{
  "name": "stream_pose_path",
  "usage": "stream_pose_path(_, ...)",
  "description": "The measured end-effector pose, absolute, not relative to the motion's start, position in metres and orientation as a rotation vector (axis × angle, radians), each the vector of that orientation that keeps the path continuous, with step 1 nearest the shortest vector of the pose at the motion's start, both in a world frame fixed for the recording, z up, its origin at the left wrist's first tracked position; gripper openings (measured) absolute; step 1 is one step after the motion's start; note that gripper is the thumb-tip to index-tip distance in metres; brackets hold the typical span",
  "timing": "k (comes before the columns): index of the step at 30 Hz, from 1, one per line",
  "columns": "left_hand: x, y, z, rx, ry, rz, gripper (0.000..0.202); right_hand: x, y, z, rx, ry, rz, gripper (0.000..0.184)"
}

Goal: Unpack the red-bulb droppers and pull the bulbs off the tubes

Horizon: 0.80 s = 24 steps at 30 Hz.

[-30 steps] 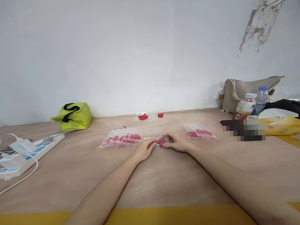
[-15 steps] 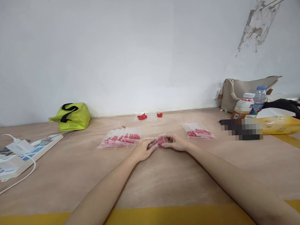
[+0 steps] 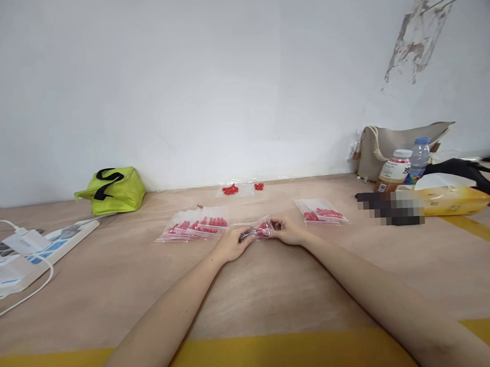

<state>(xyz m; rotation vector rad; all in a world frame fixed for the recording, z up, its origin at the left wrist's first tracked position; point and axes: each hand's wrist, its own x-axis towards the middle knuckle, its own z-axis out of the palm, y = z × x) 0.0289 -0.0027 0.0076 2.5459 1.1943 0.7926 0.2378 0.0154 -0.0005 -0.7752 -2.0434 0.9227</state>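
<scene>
Head view, the only one I have. Both hands are out at the middle of the desk (image 3: pixel 250 297). My left hand (image 3: pixel 231 244) and right hand (image 3: pixel 290 231) each pinch one end of a small clear bag (image 3: pixel 258 230), fingers narrow and closed on the plastic. The bag sits between them, low over the desk, with red pieces inside. How many there are I can't tell, and the bag's mouth is hidden by fingers.

At ten o'clock from the held bag lies a row of filled bags (image 3: pixel 196 226), overlapping each other, with red pieces in every one. At two o'clock is a second pile of bags (image 3: pixel 320 211), also holding red pieces. At twelve, near the wall, a flat bag (image 3: pixel 234 190) carries a red cluster, and loose red pieces (image 3: pixel 259 186) lie just beside it.

Far out at nine o'clock sits a lime green pouch (image 3: pixel 111 190), shut, so its contents are hidden. Below it a power strip (image 3: pixel 48 247) with a white charger is cut off by the frame edge.

At three o'clock stands a beige tote (image 3: pixel 401 144), with a tea bottle (image 3: pixel 393 170) holding brown liquid and a water bottle (image 3: pixel 418 154) in front. A yellow packet (image 3: pixel 452 200) lies beside them, with a pixelated patch over its left end.
</scene>
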Motion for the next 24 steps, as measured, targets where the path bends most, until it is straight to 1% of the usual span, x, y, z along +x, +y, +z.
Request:
stream_pose_path(4,0.028,-0.001,0.007,2.565,1.190,0.786,0.030,0.242,0.020,0.001,-0.877,-1.940,0.872,0.025)
stream_pose_path(9,0.026,0.000,0.007,2.566,1.223,0.776,0.032,0.261,0.031,0.005,-0.959,-1.786,0.875,0.033)
stream_pose_path(15,0.025,0.000,0.005,2.564,1.233,0.785,0.034,0.274,0.027,0.011,-1.048,-1.942,0.967,0.036)
stream_pose_path(17,0.024,0.001,0.004,2.559,1.241,0.781,0.034,0.276,0.025,0.011,-1.053,-2.002,0.986,0.042)
stream_pose_path(20,0.024,0.002,0.004,2.546,1.256,0.768,0.036,0.277,0.025,0.010,-1.019,-2.065,1.040,0.060)
stream_pose_path(21,0.024,0.002,0.004,2.542,1.262,0.765,0.037,0.276,0.025,0.009,-0.996,-2.067,1.071,0.062)
stream_pose_path(22,0.024,0.002,0.004,2.539,1.263,0.761,0.037,0.276,0.025,0.009,-0.975,-2.051,1.113,0.059)
stream_pose_path(24,0.024,0.003,0.004,2.543,1.255,0.762,0.036,0.273,0.025,0.008,-0.961,-1.958,1.219,0.049)
